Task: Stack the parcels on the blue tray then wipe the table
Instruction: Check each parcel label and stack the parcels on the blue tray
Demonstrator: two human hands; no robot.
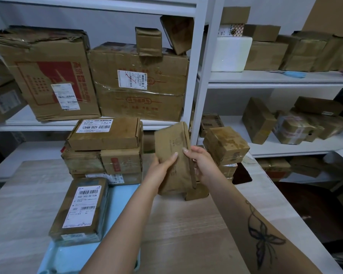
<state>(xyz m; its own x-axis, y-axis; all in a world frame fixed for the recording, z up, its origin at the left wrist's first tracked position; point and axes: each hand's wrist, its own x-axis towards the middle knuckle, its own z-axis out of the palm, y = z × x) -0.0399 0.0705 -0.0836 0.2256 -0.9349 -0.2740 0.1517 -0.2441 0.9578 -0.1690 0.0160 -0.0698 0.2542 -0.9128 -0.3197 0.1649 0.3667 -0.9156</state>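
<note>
Above the table, left hand and right hand grasp one flat parcel, long axis upright; blue tray lies lower left, nearer the left hand.

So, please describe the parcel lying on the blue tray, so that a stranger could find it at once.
Start at the pale wooden table and find the light blue plastic tray at its near left. The flat brown cardboard parcel lies on it, wrapped in clear tape. Unlike the stacked brown boxes behind it, it carries a large white label reading 502-303-00-036.
</note>
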